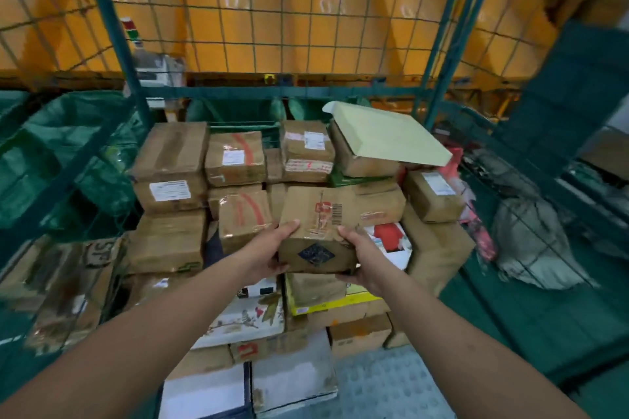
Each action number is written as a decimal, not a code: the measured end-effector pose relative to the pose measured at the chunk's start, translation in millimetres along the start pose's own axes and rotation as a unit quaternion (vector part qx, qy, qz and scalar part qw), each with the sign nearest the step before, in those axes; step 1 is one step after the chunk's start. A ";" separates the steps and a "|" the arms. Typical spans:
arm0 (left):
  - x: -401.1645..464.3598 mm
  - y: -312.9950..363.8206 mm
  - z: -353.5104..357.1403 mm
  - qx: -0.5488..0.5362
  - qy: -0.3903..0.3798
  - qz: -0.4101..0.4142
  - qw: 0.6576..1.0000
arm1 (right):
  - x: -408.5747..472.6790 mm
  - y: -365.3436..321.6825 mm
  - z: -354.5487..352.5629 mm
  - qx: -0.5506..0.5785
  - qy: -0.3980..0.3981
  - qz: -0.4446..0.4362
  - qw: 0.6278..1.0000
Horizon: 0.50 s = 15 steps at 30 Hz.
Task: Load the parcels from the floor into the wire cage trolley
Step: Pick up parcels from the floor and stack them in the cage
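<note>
A brown cardboard parcel (318,231) with a red mark, a barcode and a dark diamond label is held between both hands above the stack. My left hand (269,252) grips its left side and my right hand (366,257) grips its right side and bottom corner. The green wire cage trolley (112,24) stands open towards me, its mesh back wall in front of orange panels. Inside it several taped brown parcels (170,167) are piled in rows, with a flat pale-green box (388,134) lying on top at the back right.
White and printed boxes (245,320) lie low at the front of the stack. Green sacks (68,153) hang left of the cage. A grey sack (531,241) sits behind wire mesh on the right. A studded grey floor plate (384,381) lies at lower right.
</note>
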<state>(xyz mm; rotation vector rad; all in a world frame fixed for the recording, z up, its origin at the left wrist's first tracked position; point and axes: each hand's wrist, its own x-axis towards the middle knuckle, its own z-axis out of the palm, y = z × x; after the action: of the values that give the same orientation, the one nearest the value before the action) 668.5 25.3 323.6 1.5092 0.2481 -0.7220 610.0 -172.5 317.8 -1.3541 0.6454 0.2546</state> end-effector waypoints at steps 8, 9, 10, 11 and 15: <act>73.6 5.7 41.6 0.048 -0.044 -0.047 0.997 | 45.2 2.0 -45.5 0.015 0.038 0.045 0.998; 80.0 6.1 47.1 0.053 -0.048 -0.059 0.996 | 50.7 0.4 -52.3 0.008 0.038 0.054 0.998; 89.0 6.6 54.4 0.057 -0.053 -0.072 0.994 | 57.0 -3.5 -61.4 0.001 0.036 0.065 0.997; 98.6 6.6 63.0 0.060 -0.054 -0.088 0.993 | 65.8 -6.6 -72.4 -0.009 0.033 0.080 0.996; 130.6 9.7 92.9 0.055 -0.036 -0.146 0.987 | 102.7 -18.3 -111.8 -0.033 0.004 0.138 0.990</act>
<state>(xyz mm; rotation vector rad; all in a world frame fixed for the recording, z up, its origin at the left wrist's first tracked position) 748.7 -100.7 264.6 1.5648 0.3847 -1.0368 670.5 -303.2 266.3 -1.3271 0.8384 0.4964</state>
